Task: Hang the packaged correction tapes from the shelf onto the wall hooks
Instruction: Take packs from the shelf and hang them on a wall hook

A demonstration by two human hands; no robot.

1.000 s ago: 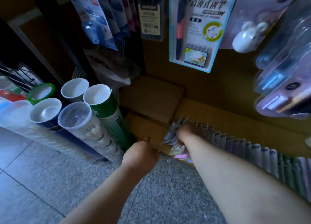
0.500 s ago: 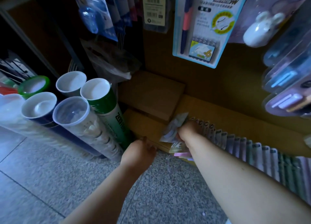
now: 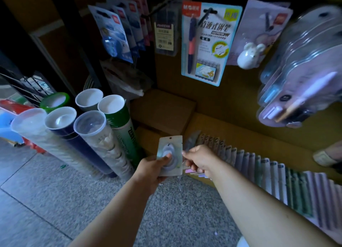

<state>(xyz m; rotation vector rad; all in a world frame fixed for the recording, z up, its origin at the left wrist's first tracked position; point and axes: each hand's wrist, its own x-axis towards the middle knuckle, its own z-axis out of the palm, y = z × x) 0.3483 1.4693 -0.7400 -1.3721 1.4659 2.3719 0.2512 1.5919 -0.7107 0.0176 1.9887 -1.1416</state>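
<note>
Since half a second ago, one correction tape pack (image 3: 171, 155) is lifted upright off the shelf row (image 3: 259, 165) at 3 o'clock. Left hand (image 3: 153, 169) pinches its lower blister; right hand (image 3: 199, 158) fingers curl at its edge. Light, stiff card: grip low, leaving the hang hole at 12 o'clock clear.

Glossy clear plastic blister on the packaged correction tape (image 3: 169, 155), matt brown cardboard boxes (image 3: 162, 111) behind, speckled rough stone floor (image 3: 55, 200).

We see a dim, bluish scene, darkest top left; wide-angle bending warps the edges, and the right-hand packs (image 3: 296, 76) blur.
</note>
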